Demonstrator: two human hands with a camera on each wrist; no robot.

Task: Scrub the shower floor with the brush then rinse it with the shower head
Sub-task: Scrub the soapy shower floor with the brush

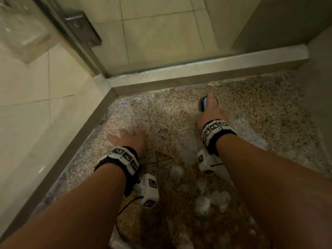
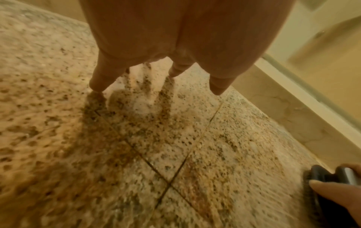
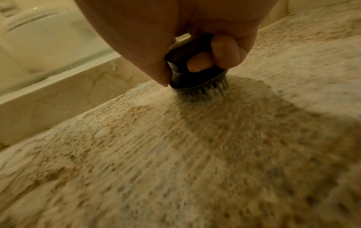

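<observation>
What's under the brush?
Under the small round dark scrubbing brush, its grey bristles press on the soapy speckled stone shower floor. The exact patch beneath the bristles is covered.

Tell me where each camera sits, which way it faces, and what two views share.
Head: worn on the head, looking down at the shower floor; both forearms, left hand and right hand show.
Left wrist: looks along the left hand's spread fingers at the floor.
Right wrist: looks along the right hand gripping the brush, bristles on the floor.
Shared: the left wrist view also catches the brush and the right hand's thumb at its lower right.
</observation>
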